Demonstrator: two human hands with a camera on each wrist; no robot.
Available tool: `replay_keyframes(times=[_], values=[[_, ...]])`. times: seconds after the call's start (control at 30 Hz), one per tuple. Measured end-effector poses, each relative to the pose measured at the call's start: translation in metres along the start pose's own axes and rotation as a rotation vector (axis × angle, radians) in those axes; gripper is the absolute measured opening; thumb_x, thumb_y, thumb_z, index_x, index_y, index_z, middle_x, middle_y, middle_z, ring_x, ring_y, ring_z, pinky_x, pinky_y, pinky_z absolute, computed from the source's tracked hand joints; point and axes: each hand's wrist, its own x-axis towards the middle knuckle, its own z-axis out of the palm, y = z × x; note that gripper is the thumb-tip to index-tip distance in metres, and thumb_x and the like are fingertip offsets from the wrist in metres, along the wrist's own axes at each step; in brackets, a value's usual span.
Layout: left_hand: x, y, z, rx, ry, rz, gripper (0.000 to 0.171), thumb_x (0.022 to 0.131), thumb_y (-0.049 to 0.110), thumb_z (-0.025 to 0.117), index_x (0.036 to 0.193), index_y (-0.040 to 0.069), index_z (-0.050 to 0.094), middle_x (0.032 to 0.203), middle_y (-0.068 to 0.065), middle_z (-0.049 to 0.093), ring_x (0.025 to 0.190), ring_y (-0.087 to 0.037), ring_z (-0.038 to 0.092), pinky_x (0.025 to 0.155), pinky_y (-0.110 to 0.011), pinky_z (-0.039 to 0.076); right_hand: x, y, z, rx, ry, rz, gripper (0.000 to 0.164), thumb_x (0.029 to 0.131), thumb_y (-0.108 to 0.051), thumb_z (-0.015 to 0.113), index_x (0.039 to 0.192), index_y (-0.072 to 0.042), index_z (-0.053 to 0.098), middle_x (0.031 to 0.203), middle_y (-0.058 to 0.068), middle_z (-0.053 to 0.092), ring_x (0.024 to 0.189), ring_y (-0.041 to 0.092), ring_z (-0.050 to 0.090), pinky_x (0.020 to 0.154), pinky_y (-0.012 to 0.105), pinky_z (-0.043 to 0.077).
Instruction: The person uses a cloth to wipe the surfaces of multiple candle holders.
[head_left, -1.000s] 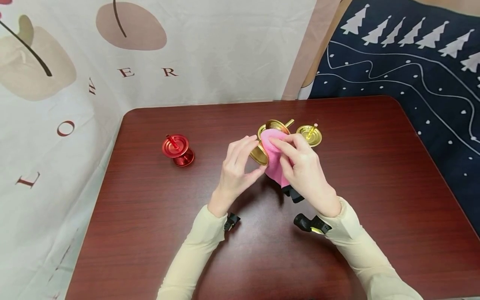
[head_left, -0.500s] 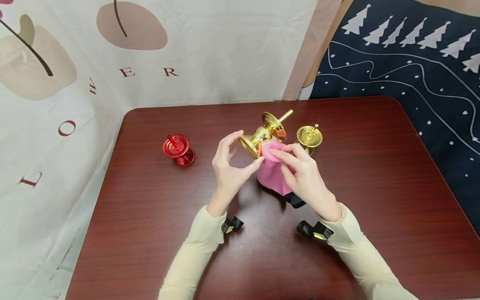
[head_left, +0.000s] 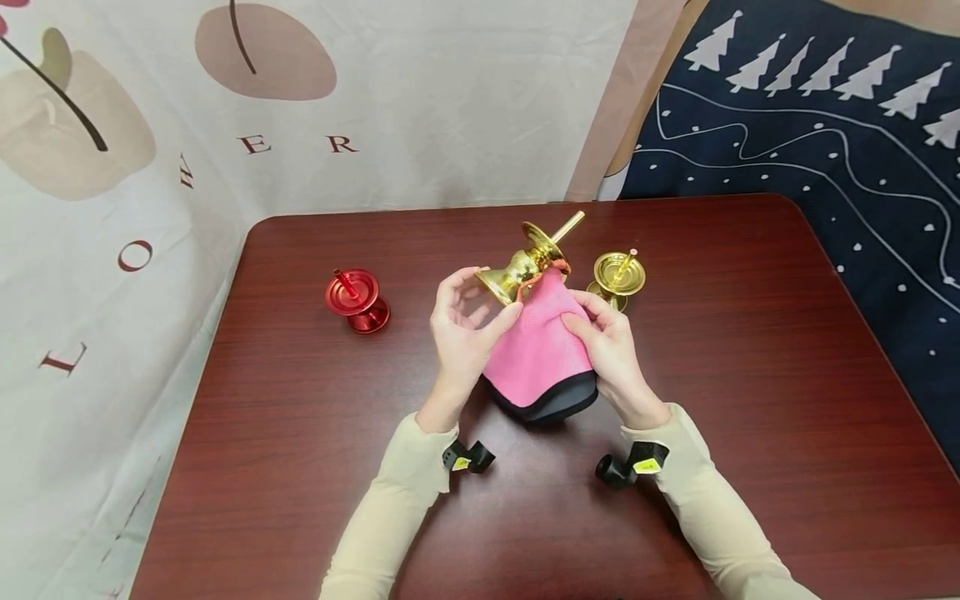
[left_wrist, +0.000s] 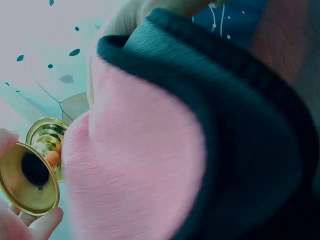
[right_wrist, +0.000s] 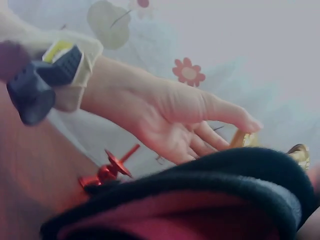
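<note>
My left hand (head_left: 463,337) grips a gold candlestick (head_left: 521,271) by its flared base, thumb on the near side. The candlestick tilts, its dish and stick-like top pointing to the back right. In the left wrist view the hollow underside of the base (left_wrist: 14,182) shows between the fingertips. My right hand (head_left: 618,350) pinches a pink cloth (head_left: 538,346) with a black border, thumb on top and fingers partly hidden behind it. An orange cord loop (head_left: 530,283) at the cloth's upper end lies against the candlestick. The cloth hangs below both hands.
A red candlestick (head_left: 358,300) stands upright on the brown table (head_left: 300,467), left of the hands. A second gold candlestick (head_left: 618,275) stands behind the right hand. Light and dark printed hangings (head_left: 465,108) rise behind the table.
The gold candlestick has come up and leftward from behind the cloth, with more of it showing. My right hand has slid down the cloth, which now hangs wider with its black border in front.
</note>
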Motion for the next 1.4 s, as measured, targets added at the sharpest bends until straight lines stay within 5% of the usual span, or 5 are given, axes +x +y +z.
replay_keyframes(times=[0.17,0.33,0.73,1.03,1.4], values=[[-0.002,-0.002,0.004,-0.055,-0.004,-0.076,0.059,0.066,-0.017,0.071,0.118,-0.012,0.043,0.107,-0.002,0.056,0.093,-0.013,0.051,0.08,-0.031,0.052,-0.002,0.003,0.008,0.125,0.037,0.024,0.026,0.086,0.008,0.053,0.104,-0.008,0.062,0.081,-0.006,0.064,0.072,0.007,0.058,0.061,0.02,0.046],[-0.003,-0.005,0.004,-0.068,-0.042,-0.139,0.06,0.069,-0.018,0.067,0.123,-0.012,0.043,0.108,-0.003,0.055,0.094,-0.011,0.053,0.085,-0.033,0.05,-0.002,0.005,0.011,0.114,0.078,-0.064,0.025,0.084,0.011,0.054,0.106,0.003,0.062,0.084,-0.006,0.065,0.076,0.008,0.059,0.066,0.02,0.047],[0.005,-0.003,0.001,0.062,-0.161,-0.209,0.044,0.07,-0.017,0.065,0.112,-0.018,0.053,0.11,-0.028,0.057,0.09,-0.008,0.058,0.081,-0.023,0.05,-0.005,0.007,0.012,-0.033,0.095,-0.295,0.025,0.082,0.013,0.054,0.106,0.017,0.057,0.09,-0.01,0.064,0.084,0.007,0.057,0.077,0.019,0.046],[0.008,-0.004,-0.004,0.291,-0.17,-0.199,0.034,0.069,-0.007,0.074,0.1,-0.013,0.063,0.095,-0.023,0.065,0.075,-0.004,0.056,0.069,-0.017,0.047,-0.006,0.006,0.013,-0.184,0.079,-0.386,0.024,0.082,0.014,0.056,0.105,0.013,0.061,0.096,0.025,0.063,0.081,0.003,0.057,0.072,0.016,0.046],[0.01,-0.008,-0.012,0.315,-0.197,-0.239,0.029,0.069,-0.003,0.077,0.096,-0.007,0.065,0.09,-0.017,0.067,0.076,-0.007,0.058,0.071,-0.021,0.046,-0.013,-0.013,0.019,-0.408,0.028,-0.52,0.024,0.077,0.016,0.055,0.098,0.011,0.064,0.095,0.024,0.066,0.079,0.007,0.055,0.07,0.012,0.041]])
